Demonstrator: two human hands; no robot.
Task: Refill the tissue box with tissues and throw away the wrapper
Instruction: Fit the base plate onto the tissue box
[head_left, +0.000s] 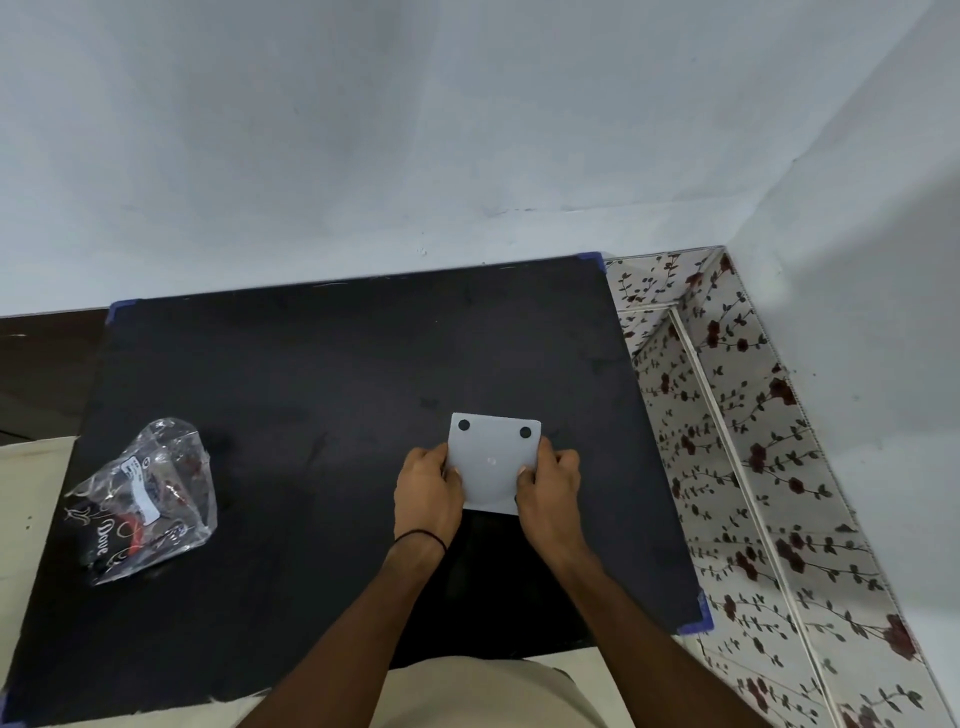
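Both hands (488, 488) gripping upturned tissue box (492, 460), wrapper (148, 499) apart — left.

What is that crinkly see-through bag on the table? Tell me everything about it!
The clear plastic wrapper lies on the left side of the black table mat, far from both hands. It looks thin, shiny and crumpled, puffed up rather than flat, with its far end bunched to a peak. Printing shows on it: a white label, some red marks, and the word "Dove" in white letters on a black band near its front edge. Nothing touches it except the mat. What is inside, if anything, cannot be told.
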